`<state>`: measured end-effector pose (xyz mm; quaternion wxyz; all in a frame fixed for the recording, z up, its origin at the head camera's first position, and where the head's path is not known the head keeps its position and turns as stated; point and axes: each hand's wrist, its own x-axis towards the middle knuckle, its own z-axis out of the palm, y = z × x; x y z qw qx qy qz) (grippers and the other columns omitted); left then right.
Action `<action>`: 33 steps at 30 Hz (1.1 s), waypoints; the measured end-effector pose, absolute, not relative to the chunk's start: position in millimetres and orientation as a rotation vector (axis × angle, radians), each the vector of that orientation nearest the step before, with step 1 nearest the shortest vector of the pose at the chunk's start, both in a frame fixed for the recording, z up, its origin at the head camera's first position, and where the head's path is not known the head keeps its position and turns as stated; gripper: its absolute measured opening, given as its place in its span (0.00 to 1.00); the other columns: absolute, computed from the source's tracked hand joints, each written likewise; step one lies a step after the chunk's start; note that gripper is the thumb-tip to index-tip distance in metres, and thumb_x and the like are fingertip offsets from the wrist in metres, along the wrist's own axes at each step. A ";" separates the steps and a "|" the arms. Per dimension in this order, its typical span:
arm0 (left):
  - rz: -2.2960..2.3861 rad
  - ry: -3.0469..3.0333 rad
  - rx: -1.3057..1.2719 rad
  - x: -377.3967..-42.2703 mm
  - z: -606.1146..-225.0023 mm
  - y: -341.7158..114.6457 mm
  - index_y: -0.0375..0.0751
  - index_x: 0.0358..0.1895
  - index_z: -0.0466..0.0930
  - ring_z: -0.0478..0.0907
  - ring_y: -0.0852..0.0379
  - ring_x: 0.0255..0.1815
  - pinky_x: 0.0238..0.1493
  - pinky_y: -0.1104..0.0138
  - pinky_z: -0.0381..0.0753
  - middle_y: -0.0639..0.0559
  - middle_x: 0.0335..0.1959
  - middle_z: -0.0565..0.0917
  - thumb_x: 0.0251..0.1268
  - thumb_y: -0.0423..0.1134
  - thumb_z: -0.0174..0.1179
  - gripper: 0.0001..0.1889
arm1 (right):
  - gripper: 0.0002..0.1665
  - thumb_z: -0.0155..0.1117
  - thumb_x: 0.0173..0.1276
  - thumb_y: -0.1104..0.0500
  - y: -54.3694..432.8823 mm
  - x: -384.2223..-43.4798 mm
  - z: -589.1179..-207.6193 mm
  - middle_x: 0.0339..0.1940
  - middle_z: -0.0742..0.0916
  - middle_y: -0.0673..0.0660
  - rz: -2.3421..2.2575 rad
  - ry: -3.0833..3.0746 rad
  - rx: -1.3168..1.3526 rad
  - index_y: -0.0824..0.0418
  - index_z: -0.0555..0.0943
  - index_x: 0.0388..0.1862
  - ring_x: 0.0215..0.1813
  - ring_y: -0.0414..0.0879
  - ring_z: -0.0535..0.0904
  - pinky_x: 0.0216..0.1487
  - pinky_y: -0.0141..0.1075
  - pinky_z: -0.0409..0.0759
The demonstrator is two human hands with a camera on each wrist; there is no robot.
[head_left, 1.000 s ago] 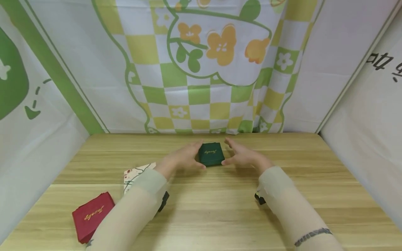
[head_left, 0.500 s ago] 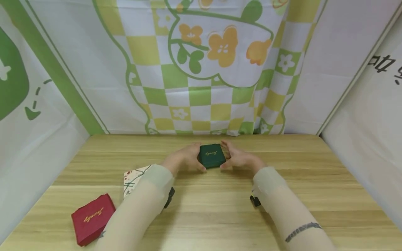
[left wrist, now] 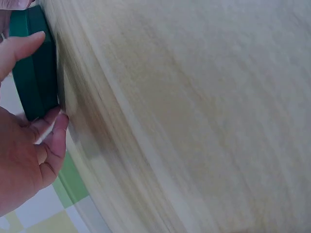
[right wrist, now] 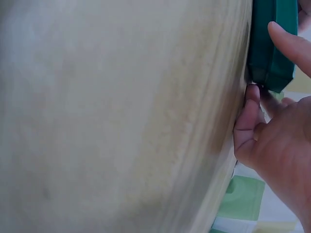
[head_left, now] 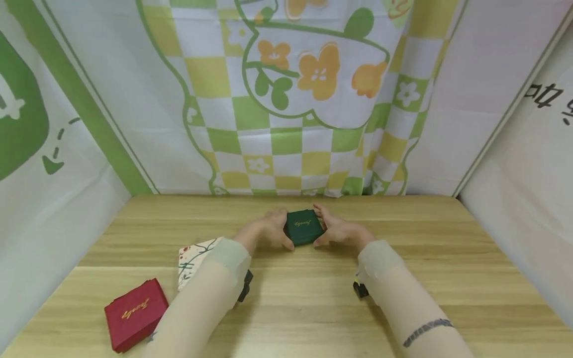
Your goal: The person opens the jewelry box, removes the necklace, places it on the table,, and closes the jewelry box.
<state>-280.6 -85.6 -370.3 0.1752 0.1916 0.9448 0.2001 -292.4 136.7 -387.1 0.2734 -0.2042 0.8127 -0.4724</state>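
A dark green jewelry box point(head_left: 304, 226) with gold script on its lid is at the back middle of the wooden table. My left hand point(head_left: 272, 229) holds its left side, thumb at the near edge and fingers along the side. On the opposite side my right hand point(head_left: 336, 231) grips it the same way. In the left wrist view, a thumb lies against the green box point(left wrist: 36, 73) while the fingertips meet its lower edge, close to the tabletop. The right wrist view has the thumb on the box's side point(right wrist: 277, 53) and curled fingers at its bottom corner.
A red box point(head_left: 136, 315) with similar gold script lies at the front left, partly behind the left forearm. A cream patterned flat item point(head_left: 192, 258) is half hidden by the left sleeve. A checkered curtain point(head_left: 286, 159) hangs behind the wooden table point(head_left: 313, 308).
Both hands have closed in from the sides until they hold the green box, the right one moving left. The head view has tilted slightly upward.
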 end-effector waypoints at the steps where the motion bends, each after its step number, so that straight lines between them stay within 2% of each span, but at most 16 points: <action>1: 0.587 2.670 0.553 -280.3 -370.4 -86.3 0.29 0.71 0.56 0.66 0.41 0.68 0.72 0.53 0.64 0.36 0.67 0.68 0.51 0.45 0.75 0.49 | 0.69 0.70 0.57 0.73 136.5 -292.3 -387.4 0.81 0.47 0.69 -1.258 2.197 -0.538 0.60 0.29 0.80 0.80 0.67 0.48 0.79 0.58 0.49; 4: 0.663 2.638 0.590 -279.1 -368.9 -87.2 0.31 0.70 0.58 0.67 0.42 0.67 0.71 0.52 0.65 0.38 0.66 0.69 0.49 0.42 0.75 0.47 | 0.68 0.72 0.57 0.69 138.0 -290.5 -387.9 0.80 0.52 0.71 -1.213 2.247 -0.516 0.61 0.33 0.81 0.79 0.66 0.51 0.78 0.57 0.51; 7: 0.729 2.598 0.605 -277.4 -367.1 -87.2 0.34 0.68 0.61 0.69 0.45 0.64 0.70 0.53 0.66 0.41 0.64 0.71 0.46 0.40 0.76 0.45 | 0.65 0.73 0.57 0.64 142.4 -287.3 -387.6 0.78 0.56 0.73 -1.167 2.281 -0.531 0.64 0.37 0.80 0.77 0.66 0.58 0.76 0.56 0.57; 11: 0.830 2.506 0.622 -275.3 -364.8 -87.3 0.36 0.66 0.62 0.70 0.49 0.59 0.68 0.55 0.68 0.45 0.59 0.73 0.44 0.38 0.75 0.43 | 0.61 0.73 0.59 0.61 149.2 -281.6 -382.9 0.72 0.64 0.73 -1.125 2.316 -0.580 0.67 0.43 0.79 0.66 0.63 0.71 0.67 0.51 0.70; 13: 0.868 2.469 0.641 -274.0 -363.7 -86.8 0.38 0.67 0.62 0.70 0.50 0.60 0.68 0.54 0.67 0.46 0.60 0.73 0.45 0.38 0.75 0.43 | 0.59 0.73 0.58 0.61 152.5 -277.6 -378.6 0.69 0.67 0.72 -1.139 2.318 -0.597 0.67 0.44 0.78 0.60 0.60 0.74 0.61 0.46 0.74; 16: 0.911 2.448 0.700 -271.6 -361.0 -84.2 0.39 0.67 0.60 0.68 0.49 0.64 0.70 0.53 0.65 0.45 0.63 0.71 0.46 0.37 0.74 0.43 | 0.58 0.73 0.57 0.64 157.8 -269.8 -370.6 0.65 0.69 0.71 -1.198 2.318 -0.616 0.67 0.46 0.77 0.56 0.57 0.76 0.54 0.41 0.77; 20: 0.961 2.466 0.812 -267.8 -354.2 -81.2 0.37 0.68 0.58 0.66 0.47 0.66 0.70 0.51 0.65 0.42 0.64 0.69 0.46 0.37 0.74 0.45 | 0.58 0.74 0.57 0.66 164.2 -258.1 -361.1 0.63 0.70 0.71 -1.280 2.345 -0.616 0.65 0.46 0.77 0.55 0.58 0.75 0.51 0.40 0.79; 26: 0.965 2.519 0.897 -256.0 -342.0 -82.1 0.36 0.69 0.56 0.66 0.42 0.65 0.67 0.50 0.67 0.41 0.63 0.66 0.47 0.37 0.74 0.46 | 0.60 0.76 0.58 0.63 169.5 -241.9 -355.4 0.65 0.68 0.70 -1.327 2.392 -0.620 0.60 0.46 0.78 0.57 0.61 0.74 0.51 0.44 0.81; 33: 1.161 2.400 0.874 -235.2 -341.0 -86.5 0.39 0.71 0.53 0.64 0.41 0.66 0.69 0.46 0.66 0.41 0.68 0.62 0.46 0.36 0.73 0.48 | 0.60 0.77 0.56 0.60 171.8 -223.5 -354.4 0.67 0.68 0.69 -1.334 2.433 -0.647 0.58 0.48 0.78 0.59 0.60 0.74 0.58 0.49 0.78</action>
